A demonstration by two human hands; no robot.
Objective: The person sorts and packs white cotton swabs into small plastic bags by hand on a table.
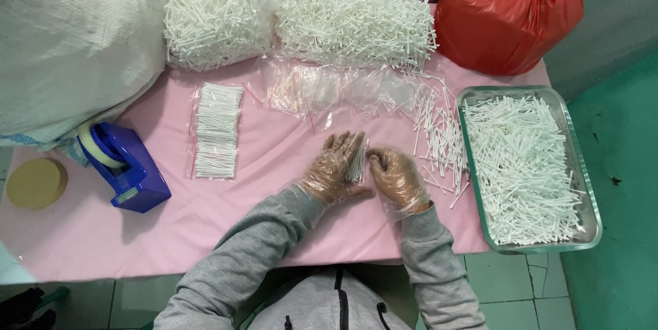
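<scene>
Now, step: we judge we are squaring a counted bundle of sticks.
Left hand (334, 169): fingers curled around white sticks (357, 161), over the pink table (274, 159).
Right hand (395, 177): fingertips pinch the bundle's end.
Next: likely needs an empty clear bag (322, 90).

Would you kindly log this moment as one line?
left hand: holding stick bundle | right hand: on bundle | tray: right | tape dispenser: left
</scene>
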